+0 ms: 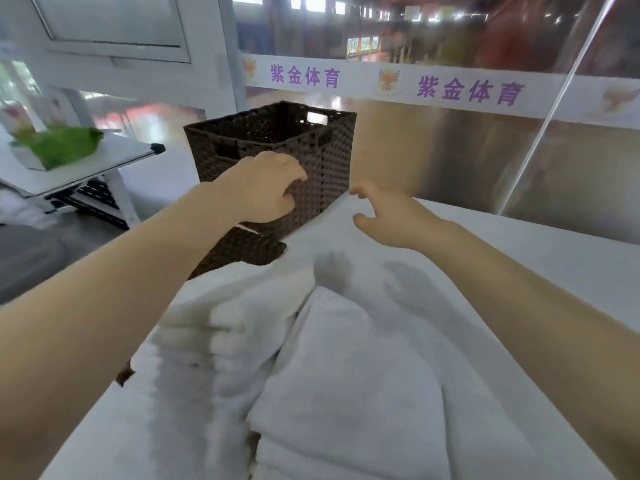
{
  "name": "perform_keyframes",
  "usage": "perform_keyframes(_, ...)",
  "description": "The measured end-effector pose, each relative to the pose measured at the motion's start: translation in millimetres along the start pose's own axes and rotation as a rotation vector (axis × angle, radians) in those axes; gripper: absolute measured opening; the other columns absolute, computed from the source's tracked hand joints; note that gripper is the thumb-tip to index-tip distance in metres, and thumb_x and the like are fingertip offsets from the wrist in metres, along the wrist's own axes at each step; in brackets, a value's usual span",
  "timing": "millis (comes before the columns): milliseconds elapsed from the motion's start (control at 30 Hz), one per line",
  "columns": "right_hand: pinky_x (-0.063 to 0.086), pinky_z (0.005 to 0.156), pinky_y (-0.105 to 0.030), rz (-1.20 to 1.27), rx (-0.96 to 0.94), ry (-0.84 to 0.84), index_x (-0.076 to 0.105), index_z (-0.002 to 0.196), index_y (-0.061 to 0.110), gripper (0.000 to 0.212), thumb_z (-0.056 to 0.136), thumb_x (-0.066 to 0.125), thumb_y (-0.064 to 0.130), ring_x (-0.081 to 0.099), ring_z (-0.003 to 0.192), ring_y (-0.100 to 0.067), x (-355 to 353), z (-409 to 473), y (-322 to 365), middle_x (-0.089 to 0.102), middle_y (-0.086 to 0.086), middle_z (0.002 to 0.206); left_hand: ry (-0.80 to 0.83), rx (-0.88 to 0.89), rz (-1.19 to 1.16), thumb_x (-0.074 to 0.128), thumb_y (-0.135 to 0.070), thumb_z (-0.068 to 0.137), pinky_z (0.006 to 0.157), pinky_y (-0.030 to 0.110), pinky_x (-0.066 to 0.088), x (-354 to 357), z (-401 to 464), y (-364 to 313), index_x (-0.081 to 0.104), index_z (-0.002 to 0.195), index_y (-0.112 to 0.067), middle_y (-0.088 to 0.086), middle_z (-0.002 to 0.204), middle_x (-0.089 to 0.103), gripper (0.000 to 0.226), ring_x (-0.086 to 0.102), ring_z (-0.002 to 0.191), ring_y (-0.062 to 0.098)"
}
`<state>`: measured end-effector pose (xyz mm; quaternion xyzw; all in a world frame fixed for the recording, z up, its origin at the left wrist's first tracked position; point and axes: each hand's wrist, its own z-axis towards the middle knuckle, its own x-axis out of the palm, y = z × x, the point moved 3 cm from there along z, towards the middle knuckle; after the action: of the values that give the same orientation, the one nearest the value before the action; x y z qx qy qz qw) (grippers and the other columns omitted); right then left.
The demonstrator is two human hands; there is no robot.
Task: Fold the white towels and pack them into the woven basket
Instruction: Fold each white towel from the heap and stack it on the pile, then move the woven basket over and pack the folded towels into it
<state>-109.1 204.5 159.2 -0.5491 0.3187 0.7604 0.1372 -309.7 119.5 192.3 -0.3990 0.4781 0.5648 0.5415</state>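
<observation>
1. A side table [114, 157] stood at the far left, apart from the work surface, with a green object [59, 147] lying on it.
2. The left hand [263, 188] lay against the near wall of the woven basket [311, 147], fingers curled onto the weave, apparently holding it; whether the grip was firm could not be told.
3. The basket stood at the far left edge of the white-covered table [519, 244], its mouth open and no towels visible inside.
4. The right hand [391, 216] hovered just right of the basket, fingers spread and loosely bent, holding nothing.
5. The white towels [346, 358] lay heaped along the near edge, seemingly partly folded.
6. Risk: pulled by one wall only, the basket might tip or slide off the left edge; the loose heap might unfold when lifted.
</observation>
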Motion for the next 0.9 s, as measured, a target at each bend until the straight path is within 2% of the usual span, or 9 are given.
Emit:
perform_keyframes(67,0.035,0.089,-0.025,0.033,0.023,0.028,0.035,0.147,0.018,0.051,0.099,0.051,0.024,0.048,0.119,-0.019,-2,38,3,0.041,-0.002,0.148,0.014,-0.138,0.010,0.053,-0.027,0.093,0.110,0.050,0.033,6,17,45,0.040,0.145,-0.016,0.010,0.153,0.034,0.055,0.030,0.139,0.036)
perform_keyframes(167,0.041,0.102,-0.035,0.038,0.032,0.077,0.031,0.149,0.016,0.057,0.096,0.052,0.023,0.043,0.131,-0.026,0,102,8,0.037,-0.007,0.150,0.018,-0.335,-0.042,0.056,-0.027,0.092,0.116,0.054,0.024,11,37,103,0.022,0.153,-0.012,0.015,0.161,0.014,0.072,0.014,0.146,0.039)
perform_keyframes(333,0.030,0.115,-0.040,0.093,-0.016,0.153,0.022,0.155,0.018,0.067,0.095,0.052,0.018,0.026,0.146,-0.029,20,188,26,0.015,-0.006,0.163,0.115,-0.448,-0.085,0.053,-0.028,0.092,0.119,0.052,0.019,44,63,168,0.013,0.156,-0.015,0.009,0.164,0.006,0.077,0.008,0.149,0.036)
perform_keyframes(433,0.035,0.107,-0.032,0.100,-0.021,0.223,0.014,0.158,0.023,0.073,0.096,0.051,0.019,0.031,0.144,-0.029,40,219,38,0.003,-0.003,0.166,0.166,-0.445,-0.163,0.052,-0.031,0.092,0.120,0.052,0.017,69,72,181,0.014,0.155,-0.024,0.010,0.164,0.006,0.074,0.009,0.148,0.039)
perform_keyframes(533,0.042,0.104,-0.042,-0.077,-0.025,0.232,0.028,0.153,0.023,0.062,0.096,0.052,0.034,0.036,0.138,-0.034,57,240,42,0.017,-0.004,0.161,0.131,-0.417,-0.314,0.053,-0.027,0.095,0.120,0.050,0.019,77,82,185,0.024,0.152,-0.024,0.019,0.162,0.007,0.064,0.012,0.148,0.040)
perform_keyframes(600,0.048,0.090,-0.045,-0.216,0.014,0.160,0.045,0.138,0.020,0.051,0.096,0.048,0.050,0.044,0.125,-0.033,55,245,43,0.038,-0.005,0.144,0.133,-0.397,-0.327,0.052,-0.026,0.098,0.120,0.050,0.019,80,86,184,0.025,0.151,-0.026,0.020,0.162,0.005,0.059,0.012,0.148,0.042)
perform_keyframes(667,0.048,0.083,-0.044,-0.264,0.081,0.114,0.053,0.125,0.016,0.055,0.096,0.041,0.061,0.046,0.116,-0.031,47,242,39,0.047,-0.006,0.127,0.161,-0.355,-0.299,0.049,-0.027,0.100,0.120,0.051,0.018,82,88,177,0.022,0.152,-0.031,0.015,0.163,0.002,0.059,0.012,0.147,0.044)
perform_keyframes(767,0.046,0.083,-0.042,-0.275,0.115,0.096,0.058,0.122,0.012,0.054,0.101,0.034,0.056,0.049,0.114,-0.030,29,227,22,0.051,-0.008,0.121,0.189,-0.258,-0.247,0.044,-0.028,0.102,0.118,0.051,0.024,76,98,154,0.017,0.154,-0.036,0.004,0.164,0.006,0.059,0.019,0.145,0.042)
perform_keyframes(900,0.045,0.082,-0.042,-0.290,0.165,0.098,0.059,0.113,0.010,0.042,0.105,0.032,0.041,0.052,0.108,-0.032,2,181,-27,0.054,-0.009,0.114,0.159,-0.187,-0.124,0.041,-0.031,0.103,0.110,0.047,0.037,54,119,121,0.027,0.153,-0.029,-0.002,0.160,0.028,0.052,0.033,0.138,0.036)
